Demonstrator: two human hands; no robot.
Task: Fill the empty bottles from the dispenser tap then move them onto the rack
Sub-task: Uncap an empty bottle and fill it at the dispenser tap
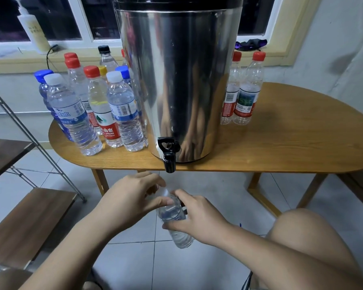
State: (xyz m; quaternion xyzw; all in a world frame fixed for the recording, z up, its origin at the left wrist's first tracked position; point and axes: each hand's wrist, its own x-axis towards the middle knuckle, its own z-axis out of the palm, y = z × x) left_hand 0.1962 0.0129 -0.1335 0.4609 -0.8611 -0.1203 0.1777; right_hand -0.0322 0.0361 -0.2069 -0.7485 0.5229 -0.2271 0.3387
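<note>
Right hand grips bottle, left hand fingers pinch its top, cap hidden

The left grip and right grip are bare hands. The left forearm and right forearm are bare down to the picture's lower edge. At lower right shows a bare, rounded knee. A thin dark cord lies beside the thigh; whether it is worn cannot be told.
</note>
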